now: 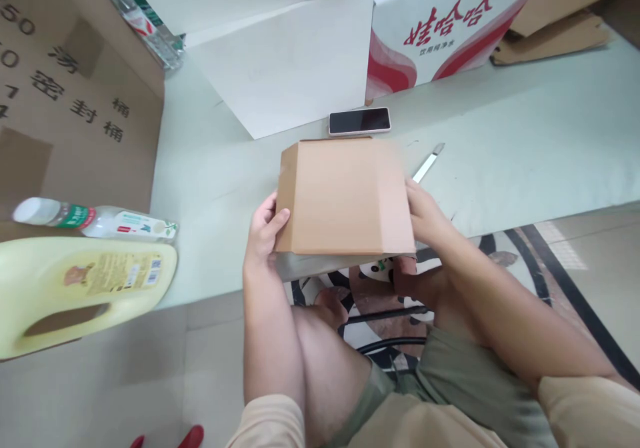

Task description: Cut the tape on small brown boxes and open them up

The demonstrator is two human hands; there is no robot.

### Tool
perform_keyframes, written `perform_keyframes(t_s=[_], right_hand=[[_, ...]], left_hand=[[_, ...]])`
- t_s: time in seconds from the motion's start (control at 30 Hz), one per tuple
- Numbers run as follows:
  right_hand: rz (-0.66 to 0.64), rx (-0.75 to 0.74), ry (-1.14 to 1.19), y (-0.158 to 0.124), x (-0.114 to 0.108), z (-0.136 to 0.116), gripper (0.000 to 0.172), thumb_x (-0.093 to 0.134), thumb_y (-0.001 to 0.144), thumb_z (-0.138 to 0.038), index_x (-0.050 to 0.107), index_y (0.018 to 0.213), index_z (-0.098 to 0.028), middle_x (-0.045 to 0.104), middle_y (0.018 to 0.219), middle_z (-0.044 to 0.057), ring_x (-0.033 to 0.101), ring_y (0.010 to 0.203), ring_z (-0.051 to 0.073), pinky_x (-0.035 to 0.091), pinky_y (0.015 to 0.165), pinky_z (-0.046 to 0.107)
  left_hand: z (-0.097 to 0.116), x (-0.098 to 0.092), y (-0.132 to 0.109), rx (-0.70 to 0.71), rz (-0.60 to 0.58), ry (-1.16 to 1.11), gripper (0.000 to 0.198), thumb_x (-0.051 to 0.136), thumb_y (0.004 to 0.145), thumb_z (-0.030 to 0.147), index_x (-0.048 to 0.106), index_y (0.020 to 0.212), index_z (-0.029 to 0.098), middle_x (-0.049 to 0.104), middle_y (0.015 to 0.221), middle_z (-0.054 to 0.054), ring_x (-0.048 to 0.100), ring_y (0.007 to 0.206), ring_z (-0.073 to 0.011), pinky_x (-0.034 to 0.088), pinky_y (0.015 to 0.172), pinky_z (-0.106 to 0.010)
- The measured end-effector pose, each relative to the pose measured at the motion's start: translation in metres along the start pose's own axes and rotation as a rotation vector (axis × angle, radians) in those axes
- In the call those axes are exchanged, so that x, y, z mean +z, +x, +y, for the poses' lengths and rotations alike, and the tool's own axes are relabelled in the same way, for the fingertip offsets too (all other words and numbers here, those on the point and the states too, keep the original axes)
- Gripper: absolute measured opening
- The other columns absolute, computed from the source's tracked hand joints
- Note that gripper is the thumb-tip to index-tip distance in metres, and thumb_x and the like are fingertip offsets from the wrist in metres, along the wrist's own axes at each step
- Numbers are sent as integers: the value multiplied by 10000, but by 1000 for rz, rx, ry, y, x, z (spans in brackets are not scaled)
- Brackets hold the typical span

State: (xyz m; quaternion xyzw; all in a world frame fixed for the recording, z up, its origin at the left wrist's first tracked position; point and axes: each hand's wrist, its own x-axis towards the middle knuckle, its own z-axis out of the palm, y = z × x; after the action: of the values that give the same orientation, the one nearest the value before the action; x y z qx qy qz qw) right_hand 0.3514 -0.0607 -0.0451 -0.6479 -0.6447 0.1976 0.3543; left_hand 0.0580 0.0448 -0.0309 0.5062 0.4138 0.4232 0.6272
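A brown cardboard box (pixel 337 195) with folded side panels is held between both hands over the front edge of the table. My left hand (pixel 265 227) grips its left side, thumb on the near face and fingers behind. On the opposite side, my right hand (pixel 423 211) holds the right panel, its fingertips hidden behind the cardboard. Just beyond the right hand lies a utility knife (pixel 429 163) with a pale handle, partly covered by the hand and box. A phone (pixel 359 121) with a dark screen rests behind the box.
White cartons (pixel 300 68) and a red-and-white water carton (pixel 440 35) stand at the back. Left are a large cardboard box (pixel 75 121), a clear bottle (pixel 100 220) and a yellow jug (pixel 145 261). Flat cardboard pieces (pixel 555 38) lie at the back right of the pale table (pixel 525 141).
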Motion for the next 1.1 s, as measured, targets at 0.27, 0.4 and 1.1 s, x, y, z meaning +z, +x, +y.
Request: perform_keyframes(t_s=[0.27,0.4,1.1], right_hand=[[53,59,399,3,10,-7,326,676,802,-457,728,1003,-206,757,1006,70,704,951,297,563,836,429],[33,6,408,4,16,-13,312,674,777,-369,698,1037,-199,757,1051,81,695,1035,303,565,889,424],[500,255,496,6,26,0,425,520,909,-625,530,740,-236,529,712,5,542,703,184,466,649,319]], left_hand=[[-5,-5,8,136,224,-117,448,890,624,389,742,1006,206,783,1019,-61,736,886,-212,592,785,-311],[-8,-11,12,121,280,-109,421,855,644,397,720,997,214,777,985,-63,740,911,-238,588,804,-345],[-10,4,7,83,277,44,375,743,758,540,638,652,196,550,561,12,531,526,-125,417,487,-245]])
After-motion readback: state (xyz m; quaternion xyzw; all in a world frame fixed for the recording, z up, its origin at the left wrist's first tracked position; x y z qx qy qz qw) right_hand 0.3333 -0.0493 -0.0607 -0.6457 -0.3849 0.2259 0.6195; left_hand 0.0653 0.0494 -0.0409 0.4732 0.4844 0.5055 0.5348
